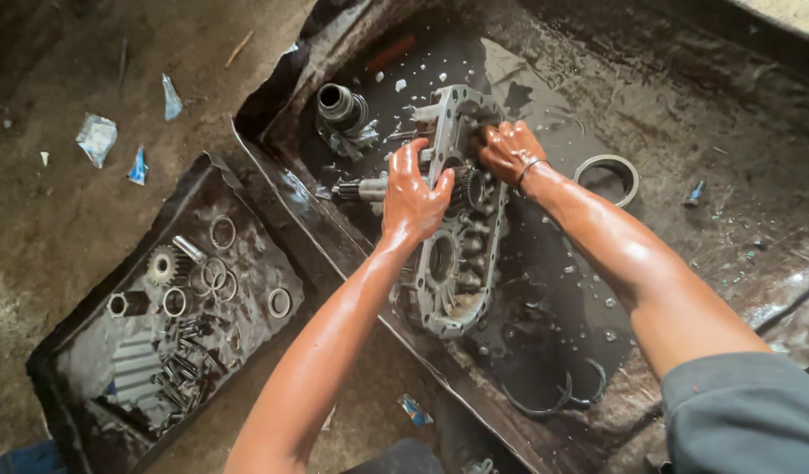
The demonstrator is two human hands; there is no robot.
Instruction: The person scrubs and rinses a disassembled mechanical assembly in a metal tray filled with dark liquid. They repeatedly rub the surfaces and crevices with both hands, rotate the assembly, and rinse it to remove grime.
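1. The work in hand looks like washing a gear housing, a long grey cast-metal case with round bores, standing on edge in a wide tray of dark oily liquid at the centre of the scene
2. The left hand lies with fingers spread and pressed over the near-left face of the housing, just above a splined shaft that sticks out to the left
3. The right hand is curled against the far rim of the housing, beside a toothed gear; whether it pinches anything I cannot tell
4. By my judgement the next move calls for a firm hold, since both hands and the metal are slick and glossy with oil
5. A ribbed cylindrical part sits farther left in the same tray, a flat metal ring lies to the right, and thin rings lie near
6. A smaller tray at near left holds a small cog, washers and bolts, all dull and greasy
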